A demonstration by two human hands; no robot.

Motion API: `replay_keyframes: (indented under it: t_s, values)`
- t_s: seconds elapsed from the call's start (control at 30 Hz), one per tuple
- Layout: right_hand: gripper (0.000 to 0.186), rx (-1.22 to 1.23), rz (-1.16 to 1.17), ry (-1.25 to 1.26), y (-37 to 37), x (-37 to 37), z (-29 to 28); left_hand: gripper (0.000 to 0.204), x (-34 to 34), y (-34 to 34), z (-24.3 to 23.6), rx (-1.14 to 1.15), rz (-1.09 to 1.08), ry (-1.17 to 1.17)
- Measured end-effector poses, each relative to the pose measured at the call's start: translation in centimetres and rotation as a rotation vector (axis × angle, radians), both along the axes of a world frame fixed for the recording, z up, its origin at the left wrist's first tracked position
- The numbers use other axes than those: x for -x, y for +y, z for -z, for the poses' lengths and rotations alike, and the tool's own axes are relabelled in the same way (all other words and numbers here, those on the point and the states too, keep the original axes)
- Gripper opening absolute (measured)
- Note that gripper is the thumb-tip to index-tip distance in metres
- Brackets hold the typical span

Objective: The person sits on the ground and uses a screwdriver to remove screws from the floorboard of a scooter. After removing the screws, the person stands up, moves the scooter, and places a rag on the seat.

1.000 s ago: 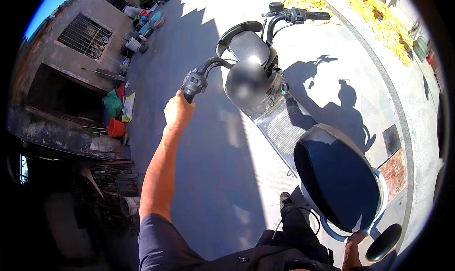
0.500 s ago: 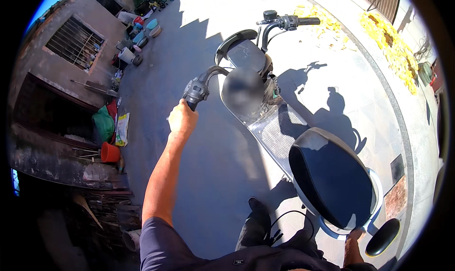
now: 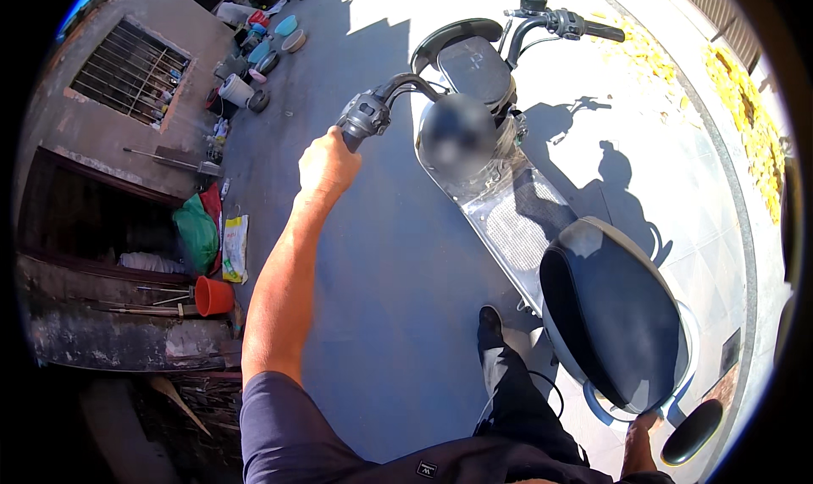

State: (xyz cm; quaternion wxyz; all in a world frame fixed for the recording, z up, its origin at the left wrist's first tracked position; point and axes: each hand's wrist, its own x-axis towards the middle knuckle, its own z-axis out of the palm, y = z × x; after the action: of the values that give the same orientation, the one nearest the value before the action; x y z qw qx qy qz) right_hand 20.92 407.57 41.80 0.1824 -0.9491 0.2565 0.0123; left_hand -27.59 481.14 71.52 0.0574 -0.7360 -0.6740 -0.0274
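An electric scooter stands at my right, its dark seat (image 3: 622,315) close to me and its handlebars pointing away. My left hand (image 3: 328,164) is wrapped round the left handlebar grip (image 3: 350,139), arm stretched forward. Behind the seat, my right hand (image 3: 648,423) holds the pale grab rail (image 3: 598,406), its fingers partly hidden by rail and seat. The textured footboard (image 3: 527,223) lies between the seat and the front column. Nothing touches the right handlebar grip (image 3: 604,32). A dark oval backrest pad (image 3: 693,433) sits beside my right hand.
Along the house wall at left are an orange bucket (image 3: 213,297), a green sack (image 3: 196,234), a white bucket (image 3: 235,90) and several basins. Yellow pieces (image 3: 745,120) are spread on the ground at far right. My shoe (image 3: 489,319) is left of the scooter.
One of my feet has stepped forward along the scooter. The scooter and surroundings sit farther right in the picture. Both hands keep their holds.
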Motion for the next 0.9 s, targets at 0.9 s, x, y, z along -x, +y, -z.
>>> replay_keyframes:
  t_s: [0.9]
  values:
    - [0.037, 0.441, -0.921, 0.176, 96.4, 19.3, 5.6, 0.033, 18.7, 107.0, 1.3, -0.024, 0.099, 0.04]
